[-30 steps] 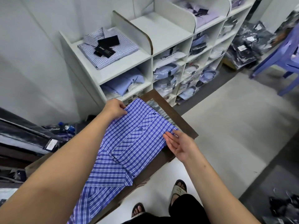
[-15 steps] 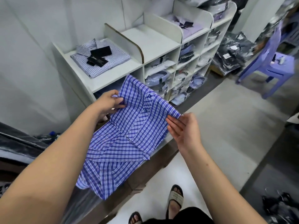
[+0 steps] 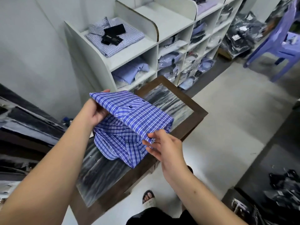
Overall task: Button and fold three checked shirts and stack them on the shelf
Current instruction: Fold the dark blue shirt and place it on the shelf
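The blue checked shirt point(image 3: 138, 117) is hanging folded between the two hands above the counter point(image 3: 191, 104), its upper panel with two dark buttons lying flat on top while the looser lower layers are sagging down onto the counter's shiny inset surface. The left hand point(image 3: 95, 112) is gripping the shirt's far left edge, thumb on the underside and a fingertip showing past the top corner. The right hand point(image 3: 164, 145) is pinching the near right corner of the folded panel between thumb and fingertips. The counter is a dark brown frame around a glossy, reflective panel, and it is sitting just in front of the white shelf point(image 3: 133, 52). On the shelf's top level, in the leftmost bay, a folded pale checked shirt point(image 3: 116, 38) is lying flat with black tags point(image 3: 113, 34) on it; the bay beside it is showing bare white board. The cubbies below are holding folded light blue shirts point(image 3: 129, 72), many in clear bags. Off to the right, a purple plastic chair point(image 3: 276, 44) is standing on the grey floor near a heap of bagged dark garments point(image 3: 240, 34). A sandalled foot point(image 3: 148, 198) is showing at the bottom edge.
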